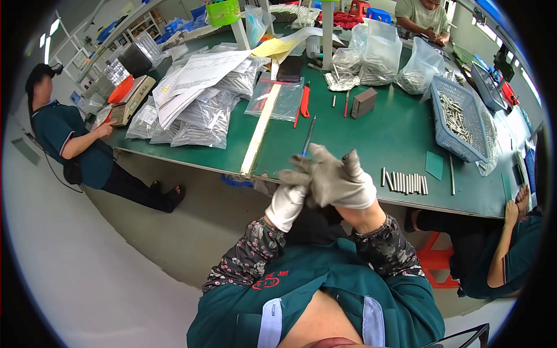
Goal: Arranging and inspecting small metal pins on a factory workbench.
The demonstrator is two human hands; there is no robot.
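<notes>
Over the green table's (377,136) near edge the gloved hands overlap: the right hand (339,180) has its fingers spread, the left hand (288,200) is blurred — whether it grips anything, I cannot tell. A row of metal pins (408,184) lies to the right. Just beyond the gloves, which partly block it, is a pen (310,134). Farther off: blue basket (442,130), grey block (364,103), red cutter (304,101), and heaped bags (197,129) under papers (203,72).

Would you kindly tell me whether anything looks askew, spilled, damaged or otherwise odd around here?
Mildly: the papers lie askew over the bagged parts, their sheets fanned unevenly, and the right glove looks grey and soiled against its paler cuff. Nothing plainly looks spilled or broken.
</notes>
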